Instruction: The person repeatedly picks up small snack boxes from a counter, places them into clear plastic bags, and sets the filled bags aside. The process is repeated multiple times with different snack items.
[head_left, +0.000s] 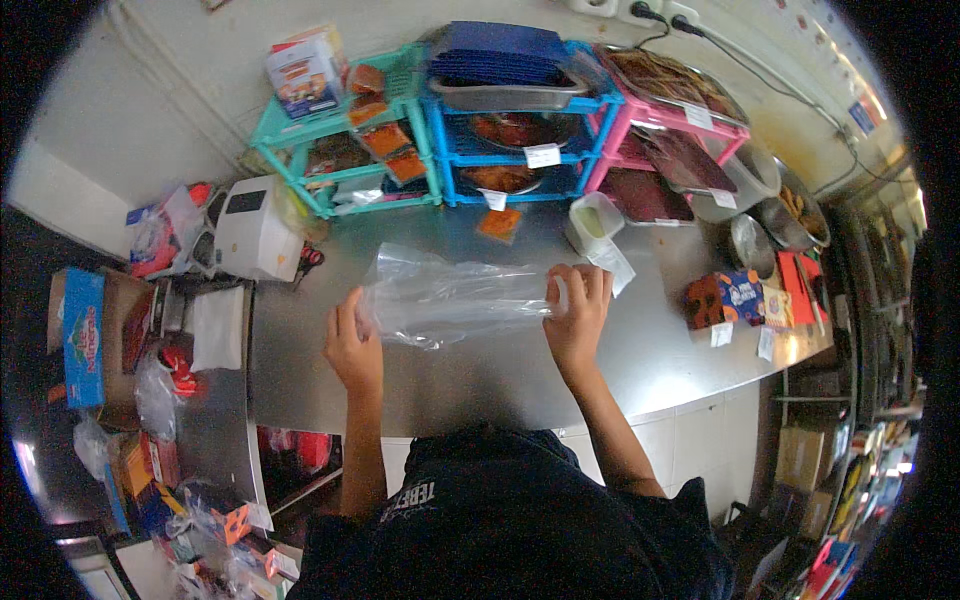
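Observation:
A clear plastic bag (457, 300) is stretched sideways between my hands above the stainless steel table (480, 382). My left hand (354, 341) grips its left end, with the fingers partly behind the film. At the right end, my right hand (577, 311) has its fingers curled around the gathered plastic. Behind the bag, a small packet of orange contents (499, 224) lies on the table. A white plastic tub (595, 223) with pale green contents stands beyond my right hand, and a paper slip (615, 264) lies beside it.
Green (345, 176), blue (517, 159) and pink (600, 161) plastic racks with trays and packets line the back. At left are a white label printer (257, 229) and scissors (310, 259). Metal bowls (752, 244) and printed boxes (739, 298) stand at right. Cardboard boxes fill the far left.

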